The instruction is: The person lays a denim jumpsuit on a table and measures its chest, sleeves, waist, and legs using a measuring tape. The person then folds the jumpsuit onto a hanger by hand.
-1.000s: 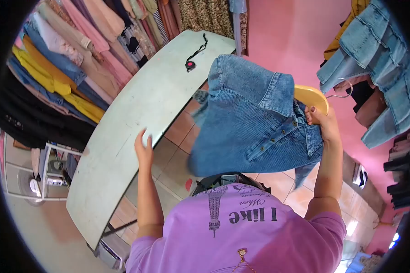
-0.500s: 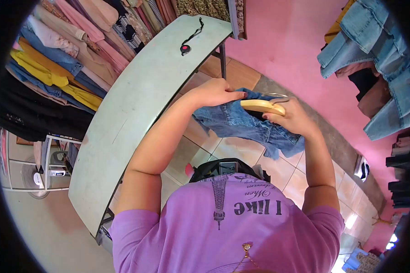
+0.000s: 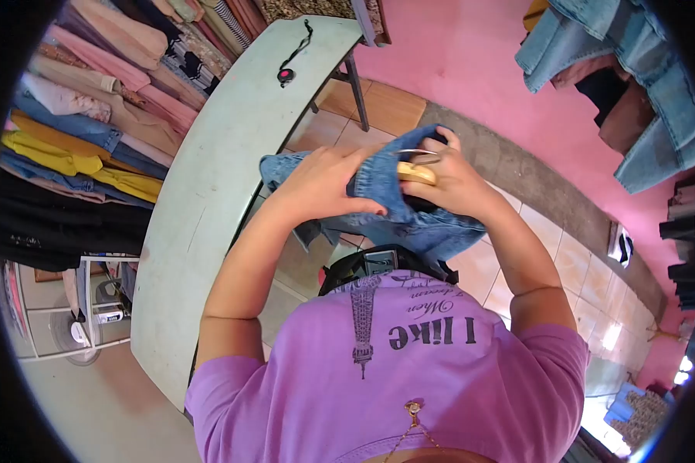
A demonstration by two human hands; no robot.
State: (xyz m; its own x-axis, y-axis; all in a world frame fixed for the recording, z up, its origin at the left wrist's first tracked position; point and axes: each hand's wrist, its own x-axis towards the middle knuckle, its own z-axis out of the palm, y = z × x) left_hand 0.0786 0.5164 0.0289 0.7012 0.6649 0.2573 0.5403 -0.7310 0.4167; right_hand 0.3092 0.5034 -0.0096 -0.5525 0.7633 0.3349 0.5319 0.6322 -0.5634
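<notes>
A blue denim garment (image 3: pixel 440 235) hangs bunched in front of my chest; its exact kind is unclear from the folds. My left hand (image 3: pixel 324 184) grips its upper edge, with the thumb stretched along the near side and the other fingers partly hidden by cloth. Inside the garment's opening shows a pale wooden hanger (image 3: pixel 417 173) with a thin metal hook (image 3: pixel 418 153). My right hand (image 3: pixel 454 184) is closed around the hanger near its hook, some fingers against the denim. The rest of the hanger is hidden in the garment.
A long pale table (image 3: pixel 208 185) runs along my left, bearing a black strap with a red-centred round piece (image 3: pixel 286 76). Clothes (image 3: pixel 93 116) hang densely beyond it. Denim garments (image 3: pixel 594 46) hang on the pink wall (image 3: pixel 455 54) at right. A white rack (image 3: pixel 54 309) stands lower left.
My left hand has shifted down and left, pulling the denim edge over more of the hanger. The right hand has moved slightly left with the hanger. The whole view has shifted a little.
</notes>
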